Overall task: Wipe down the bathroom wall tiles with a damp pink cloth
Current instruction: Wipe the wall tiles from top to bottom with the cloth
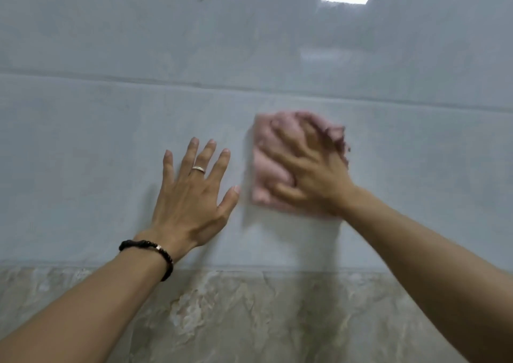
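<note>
Left hand point(191, 193) lay flat w/ fingers spread straight on the wall tiles point(83, 146), holding nothing, just left of the pink cloth point(263, 174) and not touching it. Right hand point(308, 168) was pressed over the cloth w/ fingers spread, pinning it to the same tile row; too blurred to tell if fingers curled into the fabric. Cloth sat directly under that palm, long axis roughly vertical, so the right hand was the working one; farther up from the cloth ran a grout line point(388, 100), then unwiped-looking tile, probably next.
</note>
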